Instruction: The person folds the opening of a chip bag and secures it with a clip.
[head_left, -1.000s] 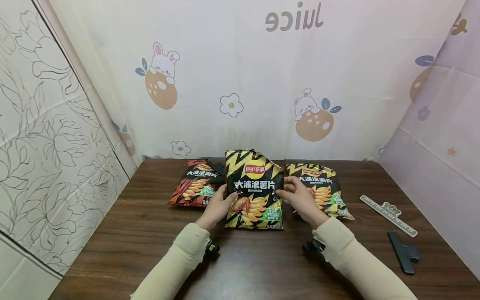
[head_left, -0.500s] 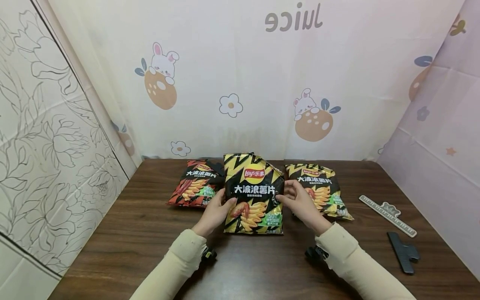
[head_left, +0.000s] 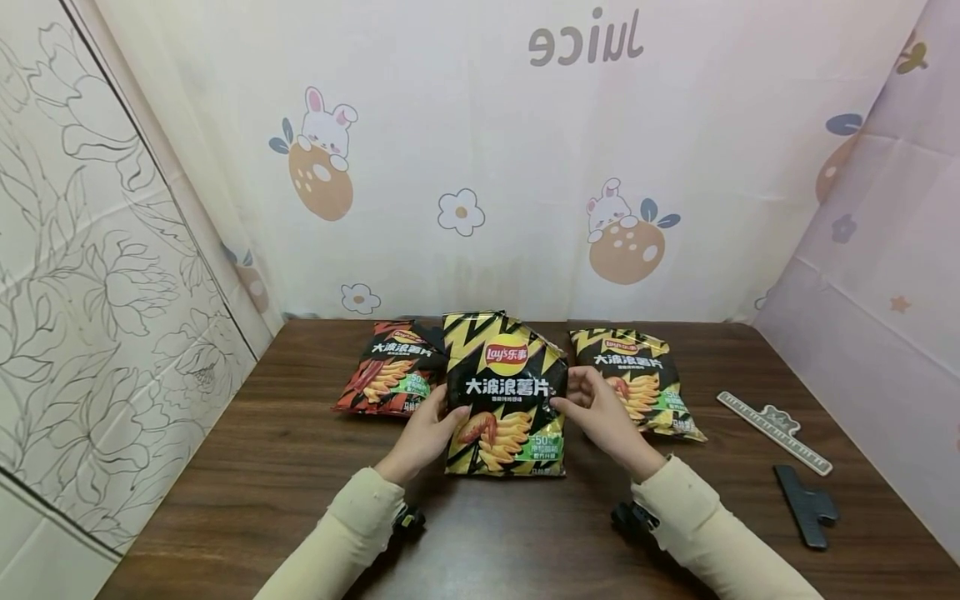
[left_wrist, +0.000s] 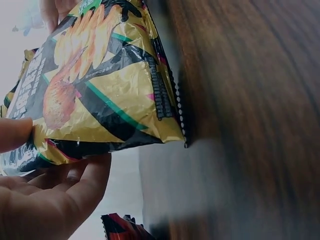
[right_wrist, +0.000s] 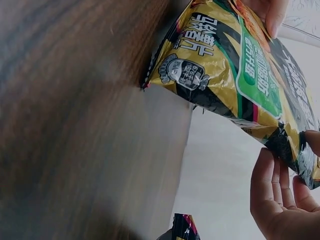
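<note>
A yellow-and-black Lay's chip bag [head_left: 506, 400] stands upright at the middle of the table, front facing me, its top right corner slanting down as if torn. My left hand [head_left: 423, 432] grips its left side, thumb on the front and fingers behind. On the opposite edge, my right hand [head_left: 606, 417] pinches the bag the same way. In the left wrist view the bag's crimped bottom edge [left_wrist: 179, 107] is close to the tabletop. The right wrist view shows the right fingers [right_wrist: 270, 182] under the bag's side.
Behind the left hand lies a red-and-black chip bag [head_left: 388, 379], partly covered by the held one. Another yellow-and-black bag [head_left: 637, 379] lies behind the right hand. A white bar-shaped clip [head_left: 776, 432] and a black bag clip [head_left: 804, 507] lie on the right. A printed curtain [head_left: 480, 150] backs the table.
Both hands have brought the held chip bag slightly lower in the head view, toward me and a little left. The other bags and clips have stayed put.
</note>
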